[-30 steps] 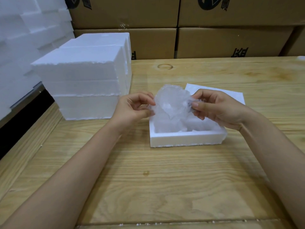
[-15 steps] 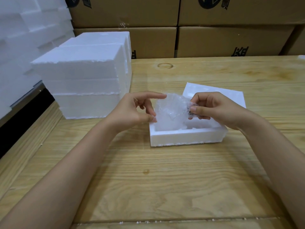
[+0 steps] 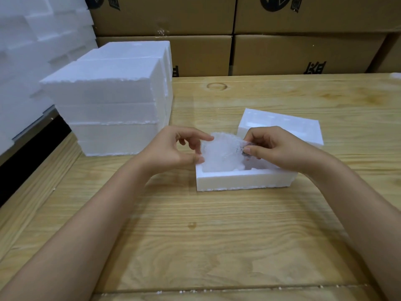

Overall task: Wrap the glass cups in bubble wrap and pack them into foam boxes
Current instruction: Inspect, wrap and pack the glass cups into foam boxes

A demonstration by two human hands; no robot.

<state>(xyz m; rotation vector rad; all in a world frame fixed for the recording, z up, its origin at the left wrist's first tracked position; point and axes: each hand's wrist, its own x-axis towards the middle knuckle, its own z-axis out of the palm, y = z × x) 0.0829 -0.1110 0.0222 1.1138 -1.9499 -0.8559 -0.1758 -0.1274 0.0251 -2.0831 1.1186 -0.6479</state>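
Directly between hands (image 3: 173, 148) (image 3: 280, 148), wrapped cup (image 3: 221, 153)

The bubble-wrapped cup (image 3: 221, 154) sits in the left end of the open white foam box (image 3: 245, 179).
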